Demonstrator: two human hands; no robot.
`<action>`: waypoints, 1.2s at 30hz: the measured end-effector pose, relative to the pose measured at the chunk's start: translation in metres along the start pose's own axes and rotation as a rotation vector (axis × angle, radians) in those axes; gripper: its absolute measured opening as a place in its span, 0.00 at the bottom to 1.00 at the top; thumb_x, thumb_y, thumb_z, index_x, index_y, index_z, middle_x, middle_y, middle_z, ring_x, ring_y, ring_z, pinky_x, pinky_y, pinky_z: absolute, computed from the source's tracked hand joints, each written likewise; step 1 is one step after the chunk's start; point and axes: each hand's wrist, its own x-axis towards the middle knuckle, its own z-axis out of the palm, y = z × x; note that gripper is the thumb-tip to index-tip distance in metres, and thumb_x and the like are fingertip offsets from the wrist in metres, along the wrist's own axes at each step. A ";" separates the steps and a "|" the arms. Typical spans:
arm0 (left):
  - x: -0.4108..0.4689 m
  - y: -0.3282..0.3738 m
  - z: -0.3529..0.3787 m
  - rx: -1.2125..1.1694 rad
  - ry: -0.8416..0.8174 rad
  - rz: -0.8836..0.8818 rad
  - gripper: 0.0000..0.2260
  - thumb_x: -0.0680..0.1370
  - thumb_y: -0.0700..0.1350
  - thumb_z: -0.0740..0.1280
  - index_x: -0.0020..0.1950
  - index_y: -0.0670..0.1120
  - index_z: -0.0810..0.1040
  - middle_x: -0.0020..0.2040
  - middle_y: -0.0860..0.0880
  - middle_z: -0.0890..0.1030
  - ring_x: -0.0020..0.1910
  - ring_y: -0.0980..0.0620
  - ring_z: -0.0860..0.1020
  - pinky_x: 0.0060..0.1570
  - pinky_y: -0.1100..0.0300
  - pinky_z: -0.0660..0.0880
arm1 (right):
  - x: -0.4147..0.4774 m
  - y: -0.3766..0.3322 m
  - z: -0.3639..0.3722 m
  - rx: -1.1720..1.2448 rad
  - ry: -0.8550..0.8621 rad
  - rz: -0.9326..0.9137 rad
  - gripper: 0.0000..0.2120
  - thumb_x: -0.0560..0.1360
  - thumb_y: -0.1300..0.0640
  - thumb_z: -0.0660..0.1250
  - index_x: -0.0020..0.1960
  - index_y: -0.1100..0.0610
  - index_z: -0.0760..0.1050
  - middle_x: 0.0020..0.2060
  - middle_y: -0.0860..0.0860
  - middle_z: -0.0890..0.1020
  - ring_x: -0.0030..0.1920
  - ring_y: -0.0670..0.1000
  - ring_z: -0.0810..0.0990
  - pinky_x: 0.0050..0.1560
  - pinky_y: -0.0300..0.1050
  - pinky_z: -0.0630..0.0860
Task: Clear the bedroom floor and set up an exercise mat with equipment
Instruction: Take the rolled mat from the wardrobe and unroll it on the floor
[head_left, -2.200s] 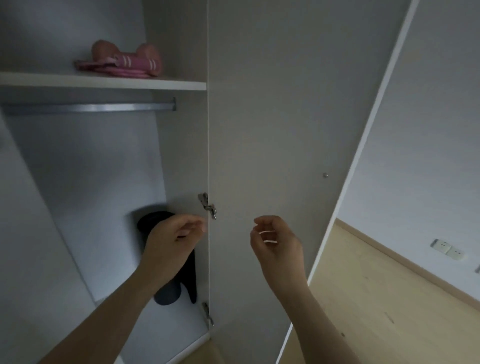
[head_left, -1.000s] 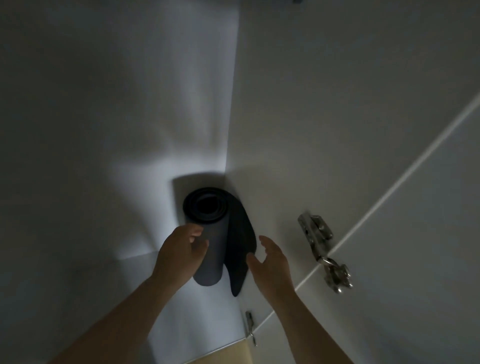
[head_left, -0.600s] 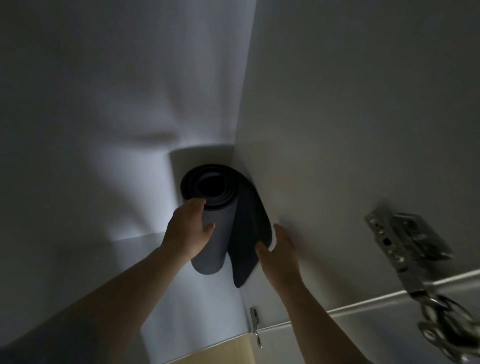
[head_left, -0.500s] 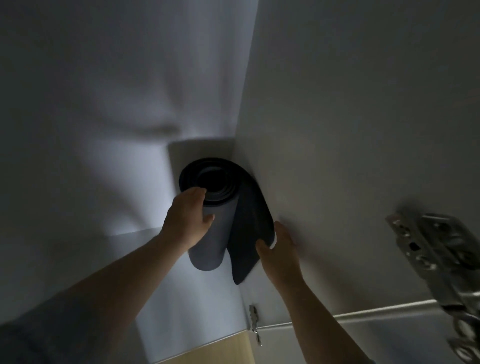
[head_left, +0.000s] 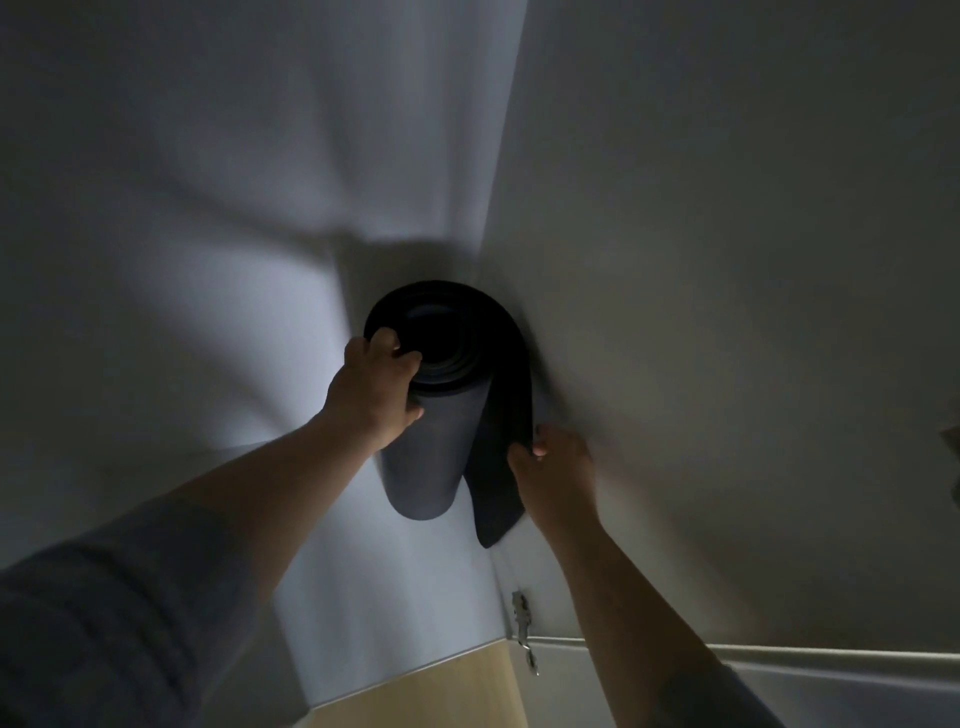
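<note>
Now gripping top rim of upright rolled mat (head_left: 439, 447) with left hand (head_left: 374, 395), pinching its loose flap with right hand (head_left: 553, 467).

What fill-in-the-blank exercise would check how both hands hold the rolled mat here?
The left hand grips the top rim of the dark rolled foam exercise mat, which stands ____ in a corner of the white wardrobe.
The right hand pinches the mat's loose outer flap, on the roll's ____ side.
The small metal hinge sits ____ the right hand in the picture.
Missing words: upright; right; below.
</note>
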 end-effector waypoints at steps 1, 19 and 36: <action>-0.001 0.001 -0.001 -0.002 0.000 -0.006 0.27 0.73 0.53 0.71 0.69 0.49 0.69 0.68 0.45 0.63 0.65 0.40 0.63 0.59 0.51 0.72 | 0.003 0.002 0.003 -0.033 -0.011 -0.005 0.09 0.73 0.53 0.67 0.43 0.60 0.73 0.37 0.54 0.76 0.36 0.53 0.75 0.34 0.41 0.66; -0.112 0.026 0.019 -0.056 0.144 0.055 0.18 0.63 0.54 0.78 0.38 0.41 0.79 0.41 0.42 0.77 0.43 0.39 0.74 0.38 0.51 0.75 | -0.094 0.020 -0.028 0.022 -0.053 0.037 0.11 0.73 0.62 0.64 0.32 0.58 0.75 0.27 0.54 0.80 0.32 0.55 0.80 0.34 0.43 0.74; -0.210 0.062 0.043 -0.181 0.071 0.095 0.23 0.69 0.67 0.62 0.39 0.47 0.78 0.32 0.53 0.78 0.43 0.48 0.72 0.37 0.59 0.70 | -0.173 0.070 -0.029 0.279 -0.294 0.270 0.14 0.73 0.67 0.66 0.32 0.54 0.77 0.29 0.52 0.82 0.35 0.54 0.83 0.39 0.49 0.79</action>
